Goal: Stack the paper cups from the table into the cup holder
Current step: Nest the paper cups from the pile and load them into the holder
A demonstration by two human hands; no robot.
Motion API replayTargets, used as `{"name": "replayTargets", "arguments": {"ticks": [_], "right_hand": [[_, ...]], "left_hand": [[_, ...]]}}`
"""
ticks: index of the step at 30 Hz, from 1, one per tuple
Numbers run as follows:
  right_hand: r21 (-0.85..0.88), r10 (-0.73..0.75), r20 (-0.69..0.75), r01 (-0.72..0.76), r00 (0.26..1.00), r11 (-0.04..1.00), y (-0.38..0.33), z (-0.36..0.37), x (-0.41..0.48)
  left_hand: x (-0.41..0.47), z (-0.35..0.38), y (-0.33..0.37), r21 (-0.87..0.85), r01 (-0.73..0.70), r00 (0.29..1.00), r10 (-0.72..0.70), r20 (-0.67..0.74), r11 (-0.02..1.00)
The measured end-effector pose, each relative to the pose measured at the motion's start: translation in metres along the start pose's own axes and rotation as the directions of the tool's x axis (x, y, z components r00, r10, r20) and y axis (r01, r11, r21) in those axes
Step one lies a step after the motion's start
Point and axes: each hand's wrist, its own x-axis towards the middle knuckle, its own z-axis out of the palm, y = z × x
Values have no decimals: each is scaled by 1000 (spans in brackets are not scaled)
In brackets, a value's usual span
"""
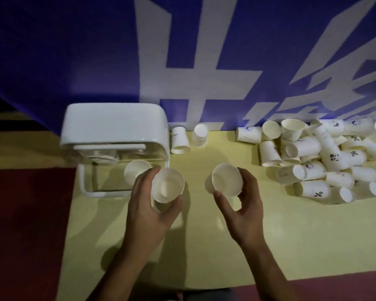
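Note:
My left hand [152,205] grips a white paper cup [167,184], mouth up, just right of the cup holder's front corner. My right hand [241,205] holds a second white cup [226,180] between thumb and fingers, mouth tilted toward me, above the middle of the table. The white cup holder [114,127] stands at the left with a clear lower part; one cup [136,170] sits inside it, mouth up. A heap of several paper cups [326,159] lies on its sides at the right.
Two cups [179,140] [200,135] stand upside down by the back edge, right of the holder. The yellow-green table [204,246] has a dark red floor to its left. A blue banner with white characters [182,61] hangs behind.

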Motion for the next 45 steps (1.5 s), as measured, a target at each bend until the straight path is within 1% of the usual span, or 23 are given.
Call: {"name": "replayTargets", "arguments": {"ticks": [3, 5, 8, 11, 14, 17, 19, 21, 22, 24, 25, 26, 27, 28, 29, 30, 31, 33, 36, 42, 43, 45], "right_hand": [[61, -1, 30, -1, 1000, 998, -11, 38, -13], [79, -13, 44, 9, 999, 997, -18, 55, -20], [110, -1, 42, -3, 999, 994, -25, 71, -26], [133, 12, 30, -16, 999, 991, -26, 77, -29], [114, -10, 17, 8, 1000, 994, -29, 79, -27], [112, -17, 13, 16, 1000, 994, -38, 86, -20], [112, -36, 33, 32, 999, 993, -44, 97, -14], [100, -71, 66, 64, 995, 993, -49, 110, -9], [87, -93, 84, 85, 992, 993, -51, 118, -8], [50, -133, 135, 127, 982, 991, -51, 135, -5], [26, -142, 164, 140, 976, 990, -49, 142, -4], [-2, -142, 191, 145, 971, 989, -47, 148, -4], [-32, -138, 217, 148, 966, 988, -43, 153, -3], [-65, -131, 240, 151, 962, 986, -39, 158, -3], [-104, -125, 256, 156, 959, 982, -34, 162, -4], [-147, -117, 268, 161, 956, 976, -29, 166, -3], [-182, -104, 280, 159, 954, 970, -24, 171, -2], [-210, -68, 310, 138, 948, 968, -15, 178, 1], [-198, -32, 377, 115, 926, 974, -8, 181, 5], [-209, 15, 514, 109, 858, 972, -10, 170, 19], [-208, 26, 522, 98, 852, 973, -9, 168, 19], [-208, 107, 470, -7, 876, 978, -4, 164, 11]], "left_hand": [[7, -34, -21, -3, -30, 995, 30, -98, 1000], [14, -48, -32, -24, -13, 988, 9, -157, 1000], [26, -55, -46, -13, 10, 981, -12, -192, 1000], [37, -52, -62, 16, 72, 994, -70, -86, 997], [47, -42, -74, 99, 130, 990, -135, 43, 987], [54, -33, -78, 133, 182, 976, -195, 95, 974], [57, -30, -80, 128, 207, 970, -220, 102, 970], [60, -30, -82, 150, 202, 969, -219, 112, 968], [59, -30, -84, 179, 174, 972, -197, 124, 968], [57, -33, -89, 208, 128, 958, -175, 226, 970], [57, -37, -87, 222, 59, 962, -115, 246, 973], [58, -39, -85, 158, 79, 968, -113, 225, 984], [58, -42, -88, 136, 103, 969, -130, 209, 985], [56, -41, -95, 136, 96, 964, -126, 235, 986], [55, -39, -98, 151, 145, 953, -179, 246, 978], [55, -37, -100, 172, 192, 946, -229, 228, 966], [56, -41, -97, 133, 254, 931, -280, 234, 958], [56, -41, -97, 72, 311, 912, -319, 256, 948], [55, -42, -104, 75, 322, 899, -329, 288, 944], [53, -44, -109, 13, 342, 887, -327, 327, 940], [53, -46, -109, 11, 345, 883, -328, 335, 939], [54, -50, -115, 20, 363, 867, -346, 360, 931]]}}
